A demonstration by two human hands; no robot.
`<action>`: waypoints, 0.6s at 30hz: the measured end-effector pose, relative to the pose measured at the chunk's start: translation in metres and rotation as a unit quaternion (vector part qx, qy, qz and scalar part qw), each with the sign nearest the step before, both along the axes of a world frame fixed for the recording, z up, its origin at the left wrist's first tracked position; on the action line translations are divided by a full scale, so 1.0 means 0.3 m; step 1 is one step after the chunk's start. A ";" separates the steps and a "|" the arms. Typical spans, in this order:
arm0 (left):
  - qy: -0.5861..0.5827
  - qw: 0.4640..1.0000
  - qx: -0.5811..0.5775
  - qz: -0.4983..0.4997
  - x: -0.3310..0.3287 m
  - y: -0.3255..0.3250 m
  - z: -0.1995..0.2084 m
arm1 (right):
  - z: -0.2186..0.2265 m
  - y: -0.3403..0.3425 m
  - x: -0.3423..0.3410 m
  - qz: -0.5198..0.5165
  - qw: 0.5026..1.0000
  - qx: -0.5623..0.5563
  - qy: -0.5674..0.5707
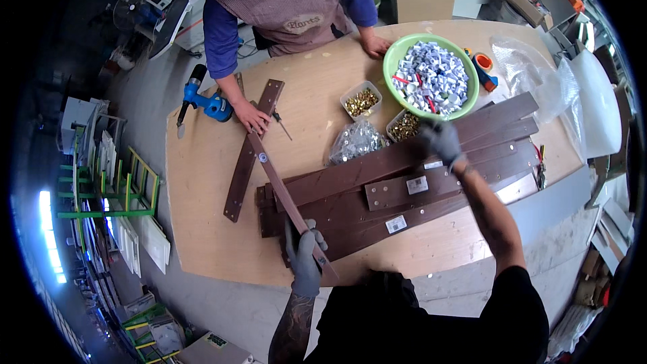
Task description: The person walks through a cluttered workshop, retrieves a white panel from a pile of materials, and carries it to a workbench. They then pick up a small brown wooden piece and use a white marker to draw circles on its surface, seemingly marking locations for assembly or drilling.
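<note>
My left hand (305, 259), in a grey glove, is closed around the near end of a narrow brown slat (278, 187). The slat slants away to a co-worker's hand (251, 118), which touches its far end. My right hand (443, 143), also gloved, is over the stacked brown boards (350, 176), close to a small tub of brass-coloured fittings (404, 127). Motion smears its fingers, so I cannot make out whether they hold anything. Another brown board (242, 185) with holes lies crosswise under the slat's far part. White labels (395, 224) show on some stacked boards.
A green basin (389, 71) of small white-and-grey pieces stands at the far right, beside orange tape (482, 62) and bubble wrap (529, 61). Nearby are a second fittings tub (361, 102) and a clear bag of metal parts (357, 141). A blue power tool (214, 106), a screwdriver (283, 126) and the co-worker are across the table.
</note>
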State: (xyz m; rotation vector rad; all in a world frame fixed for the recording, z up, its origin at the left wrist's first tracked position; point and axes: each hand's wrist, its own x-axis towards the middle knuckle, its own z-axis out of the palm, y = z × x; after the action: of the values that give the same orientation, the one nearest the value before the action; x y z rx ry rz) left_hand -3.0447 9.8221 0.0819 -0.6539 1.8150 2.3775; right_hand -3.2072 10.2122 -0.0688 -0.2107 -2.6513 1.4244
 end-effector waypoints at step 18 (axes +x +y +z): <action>0.000 0.999 -0.019 0.029 -0.148 0.063 -0.022 | -0.271 0.481 -0.454 -0.139 0.984 0.089 -0.062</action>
State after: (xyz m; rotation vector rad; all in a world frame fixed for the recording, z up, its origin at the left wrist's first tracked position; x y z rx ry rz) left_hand -3.0890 9.8410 0.0755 -0.7189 1.8705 2.3844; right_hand -3.3432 10.3564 -0.1500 -0.6420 -2.6917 1.1152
